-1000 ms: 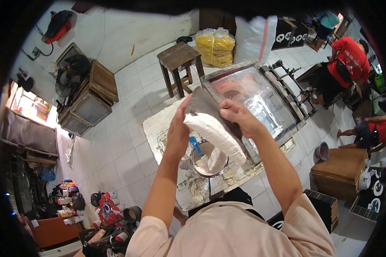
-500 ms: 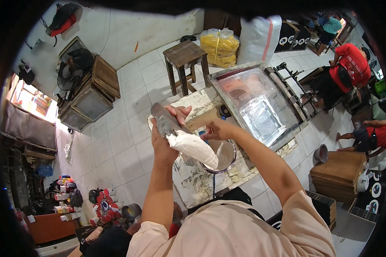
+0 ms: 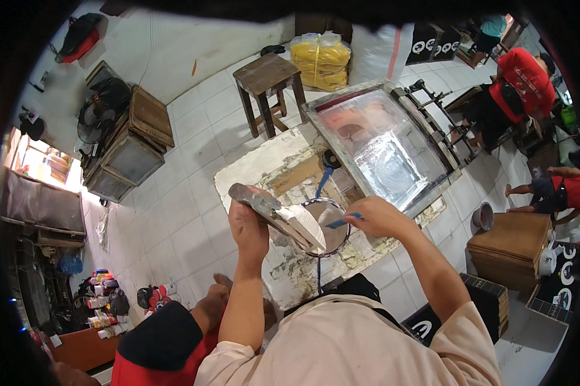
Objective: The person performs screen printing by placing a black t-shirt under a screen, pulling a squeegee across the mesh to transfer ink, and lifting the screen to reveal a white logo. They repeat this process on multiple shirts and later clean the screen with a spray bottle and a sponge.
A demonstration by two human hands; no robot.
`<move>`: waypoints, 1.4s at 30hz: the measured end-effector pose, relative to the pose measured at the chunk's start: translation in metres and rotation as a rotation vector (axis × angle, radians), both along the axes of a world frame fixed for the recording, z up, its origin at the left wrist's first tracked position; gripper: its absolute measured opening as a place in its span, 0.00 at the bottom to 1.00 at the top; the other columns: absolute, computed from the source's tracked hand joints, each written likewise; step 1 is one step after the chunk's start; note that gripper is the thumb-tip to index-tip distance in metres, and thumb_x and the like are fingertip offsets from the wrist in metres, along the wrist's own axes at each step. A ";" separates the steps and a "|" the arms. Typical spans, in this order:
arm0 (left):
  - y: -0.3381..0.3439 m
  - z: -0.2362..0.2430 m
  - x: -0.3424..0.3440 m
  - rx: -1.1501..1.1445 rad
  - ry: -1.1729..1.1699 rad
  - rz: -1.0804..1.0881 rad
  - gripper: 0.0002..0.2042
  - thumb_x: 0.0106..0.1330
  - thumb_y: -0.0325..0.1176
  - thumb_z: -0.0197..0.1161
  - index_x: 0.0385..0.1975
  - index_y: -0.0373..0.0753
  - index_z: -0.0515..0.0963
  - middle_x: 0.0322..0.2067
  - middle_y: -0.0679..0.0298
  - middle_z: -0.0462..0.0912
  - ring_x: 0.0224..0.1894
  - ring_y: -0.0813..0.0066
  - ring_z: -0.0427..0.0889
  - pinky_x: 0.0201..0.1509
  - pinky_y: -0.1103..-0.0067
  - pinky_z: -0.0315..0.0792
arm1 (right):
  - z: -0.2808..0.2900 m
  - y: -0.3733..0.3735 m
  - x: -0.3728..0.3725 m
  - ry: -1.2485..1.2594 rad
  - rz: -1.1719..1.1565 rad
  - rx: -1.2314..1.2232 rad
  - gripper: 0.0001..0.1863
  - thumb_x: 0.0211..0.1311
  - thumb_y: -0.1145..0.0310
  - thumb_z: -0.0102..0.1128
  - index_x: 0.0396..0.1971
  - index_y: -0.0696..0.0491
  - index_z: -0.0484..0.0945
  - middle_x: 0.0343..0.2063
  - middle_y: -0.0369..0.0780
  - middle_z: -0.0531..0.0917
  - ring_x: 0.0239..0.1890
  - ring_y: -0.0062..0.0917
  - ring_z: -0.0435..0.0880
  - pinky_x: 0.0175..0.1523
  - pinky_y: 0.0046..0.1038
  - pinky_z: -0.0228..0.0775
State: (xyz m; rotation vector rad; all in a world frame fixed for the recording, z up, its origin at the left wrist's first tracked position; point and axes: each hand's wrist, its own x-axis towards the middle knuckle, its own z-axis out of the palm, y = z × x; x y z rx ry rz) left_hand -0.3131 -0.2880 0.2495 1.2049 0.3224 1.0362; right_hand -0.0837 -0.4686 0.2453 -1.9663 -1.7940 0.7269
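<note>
Tiled floor [image 3: 187, 212], white; on it, one worn table [image 3: 242, 170]. Left hand [image 3: 250, 233]: closed round a squeegee [image 3: 258, 201], white paste [image 3: 305, 225] thick on its edge, at the tub's left side. Right hand [image 3: 380, 217]: gripping a blue spatula [image 3: 340, 222], tip inside the tub [image 3: 336, 240]. Tub: on the table. Near it: framed screen [image 3: 388, 145]. Beyond: stool [image 3: 267, 71], yellow bundle [image 3: 320, 61].

Blue handle [image 3: 341, 222], white paste [image 3: 307, 225], yellow bundle [image 3: 319, 64], white sack [image 3: 371, 59] with red stripe
</note>
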 end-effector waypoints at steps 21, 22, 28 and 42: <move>-0.064 -0.032 -0.012 -0.043 0.105 0.189 0.21 0.73 0.50 0.63 0.46 0.36 0.74 0.37 0.72 0.76 0.37 0.85 0.72 0.44 0.84 0.68 | 0.027 -0.099 -0.140 0.008 -0.638 0.583 0.09 0.63 0.76 0.64 0.43 0.59 0.83 0.23 0.44 0.78 0.23 0.38 0.77 0.28 0.38 0.68; -0.066 -0.032 -0.013 -0.025 0.104 0.198 0.21 0.73 0.50 0.63 0.47 0.36 0.74 0.38 0.71 0.77 0.38 0.83 0.73 0.46 0.83 0.69 | 0.025 -0.097 -0.145 -0.004 -0.629 0.600 0.10 0.63 0.76 0.64 0.44 0.59 0.82 0.23 0.44 0.78 0.23 0.38 0.77 0.28 0.38 0.68; -0.076 -0.029 -0.014 0.075 0.192 0.279 0.22 0.72 0.51 0.64 0.48 0.34 0.74 0.41 0.67 0.79 0.43 0.80 0.75 0.51 0.80 0.70 | 0.023 -0.101 -0.166 -0.007 -0.589 0.600 0.14 0.62 0.76 0.65 0.48 0.61 0.80 0.23 0.44 0.76 0.24 0.38 0.77 0.29 0.38 0.69; -0.076 -0.029 -0.007 0.110 0.208 0.361 0.22 0.73 0.51 0.63 0.45 0.34 0.74 0.38 0.68 0.77 0.41 0.79 0.73 0.50 0.80 0.68 | 0.037 -0.152 -0.177 0.178 -0.524 0.624 0.16 0.62 0.79 0.65 0.50 0.62 0.80 0.26 0.44 0.79 0.25 0.37 0.76 0.30 0.36 0.68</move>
